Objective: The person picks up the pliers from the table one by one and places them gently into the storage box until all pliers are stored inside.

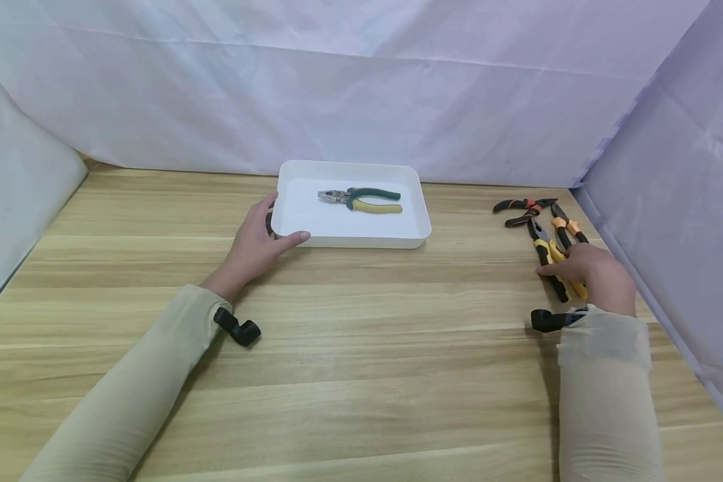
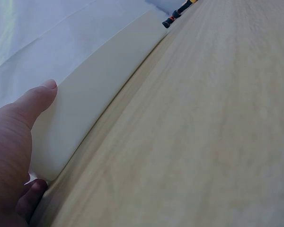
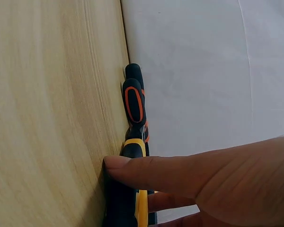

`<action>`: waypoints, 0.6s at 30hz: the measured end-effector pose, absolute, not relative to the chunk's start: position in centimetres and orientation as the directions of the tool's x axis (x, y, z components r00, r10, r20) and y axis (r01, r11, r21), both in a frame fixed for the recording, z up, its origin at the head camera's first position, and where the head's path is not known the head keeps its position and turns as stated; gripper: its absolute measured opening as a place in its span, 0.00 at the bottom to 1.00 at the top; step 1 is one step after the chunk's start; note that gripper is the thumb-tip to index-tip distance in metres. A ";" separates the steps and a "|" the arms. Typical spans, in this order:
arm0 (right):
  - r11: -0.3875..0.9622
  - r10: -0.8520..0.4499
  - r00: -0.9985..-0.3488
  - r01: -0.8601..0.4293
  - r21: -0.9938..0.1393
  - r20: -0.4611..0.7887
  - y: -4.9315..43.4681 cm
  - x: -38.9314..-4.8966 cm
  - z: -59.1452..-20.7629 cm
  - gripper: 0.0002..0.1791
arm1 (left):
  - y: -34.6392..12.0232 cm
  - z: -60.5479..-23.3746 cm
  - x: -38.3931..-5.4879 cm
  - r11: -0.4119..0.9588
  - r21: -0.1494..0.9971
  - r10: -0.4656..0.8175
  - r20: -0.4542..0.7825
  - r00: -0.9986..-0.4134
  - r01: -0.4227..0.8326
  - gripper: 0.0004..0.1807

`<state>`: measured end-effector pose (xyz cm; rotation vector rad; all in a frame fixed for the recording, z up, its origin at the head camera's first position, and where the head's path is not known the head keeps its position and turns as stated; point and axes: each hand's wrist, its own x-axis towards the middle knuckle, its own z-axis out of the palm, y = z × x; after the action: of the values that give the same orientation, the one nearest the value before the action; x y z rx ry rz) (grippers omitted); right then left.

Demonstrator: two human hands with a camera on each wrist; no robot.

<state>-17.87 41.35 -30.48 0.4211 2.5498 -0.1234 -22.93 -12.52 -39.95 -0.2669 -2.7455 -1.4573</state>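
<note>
At the left front corner of a white tray, my left hand grips the wall, thumb along the front side and fingers round the left end. In the left wrist view the thumb lies against the tray's wall. Combination pliers with one green and one yellow handle lie inside the tray, jaws pointing left. On the right, my right hand holds the handles of yellow-and-black pliers, their jaws pointing away. The right wrist view shows the thumb across a handle; the other fingers are partly hidden.
Black-and-red pliers lie just beyond the held pair. Orange-and-black pliers lie close on its right, partly behind my hand. White cloth walls border the wooden table at the back and both sides.
</note>
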 end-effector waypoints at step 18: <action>0.956 0.255 -0.819 0.292 0.009 -0.515 41.1 -17.9 -30.5 0.39 | -12.5 -40.2 -23.1 0.546 0.822 0.135 0.101 -0.986 0.159 0.60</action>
<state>-17.91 41.14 -30.54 0.3874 2.5750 -0.0945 -23.06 -12.55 -40.19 -0.2605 -2.7401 -1.4613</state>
